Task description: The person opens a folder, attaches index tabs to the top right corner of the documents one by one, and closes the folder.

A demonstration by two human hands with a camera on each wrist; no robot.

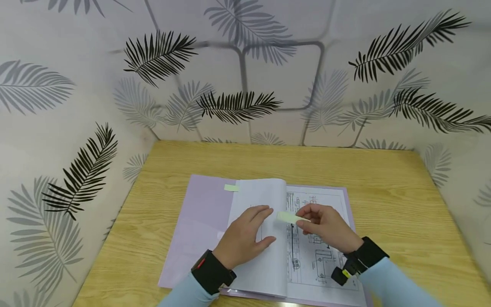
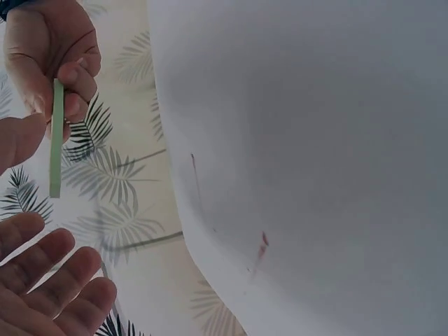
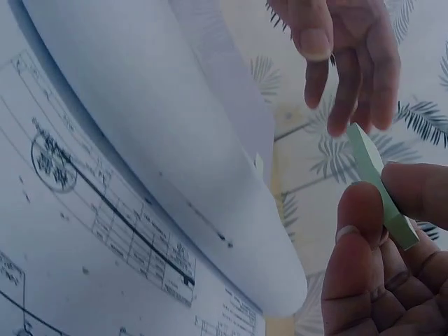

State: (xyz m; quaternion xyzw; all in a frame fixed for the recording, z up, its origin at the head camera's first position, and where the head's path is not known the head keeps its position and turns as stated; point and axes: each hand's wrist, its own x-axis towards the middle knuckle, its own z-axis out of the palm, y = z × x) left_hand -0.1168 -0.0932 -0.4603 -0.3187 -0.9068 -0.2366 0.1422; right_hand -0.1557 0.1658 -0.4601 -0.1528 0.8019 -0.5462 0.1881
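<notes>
A thin pad of pale green sticky notes [image 1: 287, 217] is pinched between the thumb and fingers of my right hand [image 1: 333, 227], above the right side of an opened document folder. In the right wrist view the pad [image 3: 381, 185] shows its narrow edge. My left hand [image 1: 242, 239] is over the turned white pages [image 1: 264, 194], its fingers loosely extended and holding nothing. Whether it touches the paper I cannot tell. One green sticky note [image 1: 231, 187] sticks out from the upper left edge of those pages. A technical drawing [image 1: 307, 260] shows on the right side.
The lilac folder [image 1: 192, 226] lies on a wood-grain table [image 1: 406, 204]. Cloth or paper with a leaf print [image 1: 238, 76] stands behind and at both sides of the table. Black straps [image 1: 212, 273] are on both wrists.
</notes>
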